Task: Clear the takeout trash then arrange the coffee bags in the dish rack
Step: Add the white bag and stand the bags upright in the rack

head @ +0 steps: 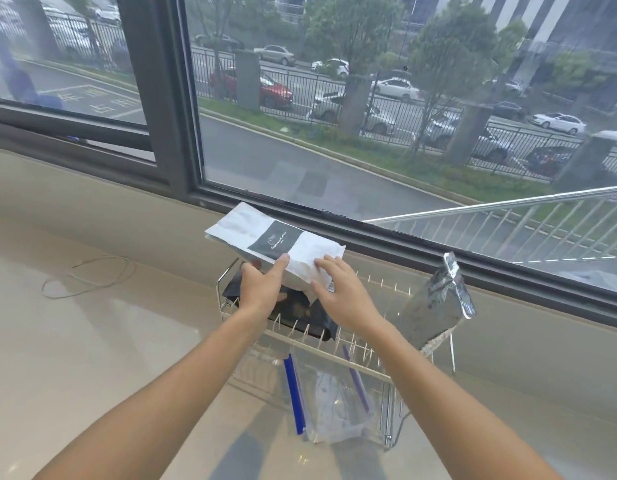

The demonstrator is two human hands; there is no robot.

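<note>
Holding a flat white coffee bag (276, 237) with a dark square label, tilted just past both hands. The left hand (262, 289) pinches its near edge, thumb on top. The right hand (338, 289) just lays spread, straight fingers on it. Right under the hands a black bag (300, 317) lies in the dish rack (369, 371), and a silver bag (435, 306) stands off to the right hand's side.

Your left hand (262, 289) pinches the white bag (276, 239), thumb on top; your right hand (341, 292) rests on it, fingers spread; both bare forearms reach forward.
</note>
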